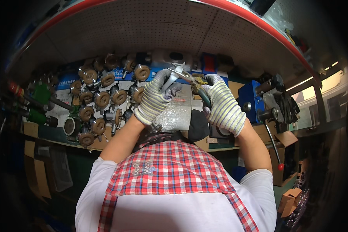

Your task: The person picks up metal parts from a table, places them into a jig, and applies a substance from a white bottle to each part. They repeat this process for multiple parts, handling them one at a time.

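While the left hand (155, 96) grips a metal part (173, 75) above the counter (62, 112), the right hand's (222, 104) closed grip on pliers (197, 83) could slip and pinch a glove.

Brown cardboard boxes (288, 137) sit right of the grip, another small open one (290, 198) lower down. Flat cardboard (36, 170) leans far left. Blue printed label strip (67, 80) upper left.

Two gloved hands (157, 96) (223, 103), one pair of pliers (199, 86), roughly fifteen brown-capped metal fittings (102, 99).
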Available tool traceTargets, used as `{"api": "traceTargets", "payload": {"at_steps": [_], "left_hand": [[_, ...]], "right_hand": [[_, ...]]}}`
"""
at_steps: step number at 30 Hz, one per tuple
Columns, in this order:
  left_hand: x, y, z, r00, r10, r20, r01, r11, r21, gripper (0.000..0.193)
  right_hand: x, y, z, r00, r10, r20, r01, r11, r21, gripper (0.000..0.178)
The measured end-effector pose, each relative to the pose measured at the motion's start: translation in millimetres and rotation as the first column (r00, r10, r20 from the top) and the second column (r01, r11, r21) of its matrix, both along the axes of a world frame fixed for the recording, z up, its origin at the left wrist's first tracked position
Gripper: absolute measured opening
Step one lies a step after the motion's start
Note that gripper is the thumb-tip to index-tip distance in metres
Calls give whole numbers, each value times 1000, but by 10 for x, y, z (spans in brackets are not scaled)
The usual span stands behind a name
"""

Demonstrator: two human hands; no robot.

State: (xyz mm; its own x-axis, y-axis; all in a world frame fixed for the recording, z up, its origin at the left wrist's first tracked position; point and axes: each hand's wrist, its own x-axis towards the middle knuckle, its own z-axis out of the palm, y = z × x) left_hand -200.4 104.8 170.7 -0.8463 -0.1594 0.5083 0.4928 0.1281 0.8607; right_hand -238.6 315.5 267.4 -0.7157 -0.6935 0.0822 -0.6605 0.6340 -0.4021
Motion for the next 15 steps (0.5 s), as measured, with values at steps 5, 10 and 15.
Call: {"api": "traceTargets", "payload": {"at_steps": [5, 10, 15], "left_hand": [[51, -295, 78, 614, -786, 69, 505, 459, 731, 43], [15, -187, 48, 497, -861, -110, 484, 170, 858, 47], [-53, 202, 35, 956, 238, -173, -258, 960, -104, 40]], "right_hand": [[-9, 33, 125, 992, 121, -45, -119, 992, 47, 53], [77, 25, 189, 997, 75, 5, -75, 997, 15, 52], [98, 22, 119, 996, -29, -82, 35, 997, 69, 49]]}}
